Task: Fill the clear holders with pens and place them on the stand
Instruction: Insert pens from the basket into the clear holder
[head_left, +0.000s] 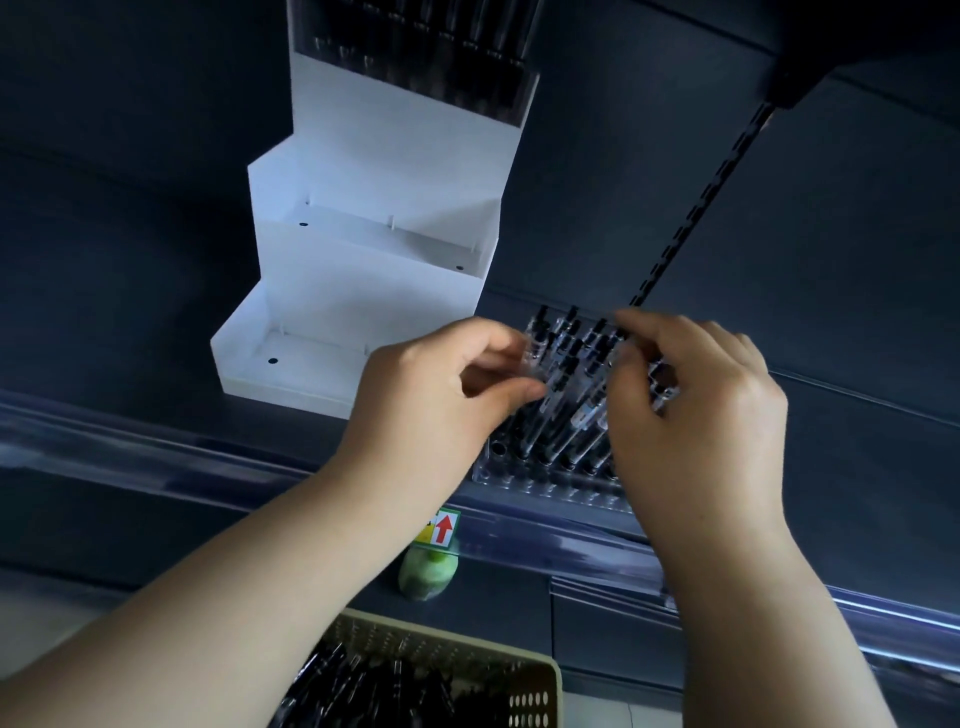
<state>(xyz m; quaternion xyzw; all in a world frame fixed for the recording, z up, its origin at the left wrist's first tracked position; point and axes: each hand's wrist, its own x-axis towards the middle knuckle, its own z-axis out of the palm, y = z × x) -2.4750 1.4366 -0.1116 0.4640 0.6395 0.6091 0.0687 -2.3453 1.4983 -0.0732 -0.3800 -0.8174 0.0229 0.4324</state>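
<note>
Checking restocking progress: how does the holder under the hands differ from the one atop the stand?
The near holder stands on the shelf; the top-tier holder is on the stand. The near holder has unfilled front holes, and the left hand and right hand grip its pens; the top-tier holder is untouched. Both are clear, holding dark pens.

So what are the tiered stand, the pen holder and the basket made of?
Tiered stand: probably white plastic or acrylic sheet, smooth, semi-matte; thin flat panels, crisp edges.
Pen holder: clear rigid plastic, glossy; see-through holed base with highlights.
Basket: beige moulded plastic, going by its regular punched holes.
</note>
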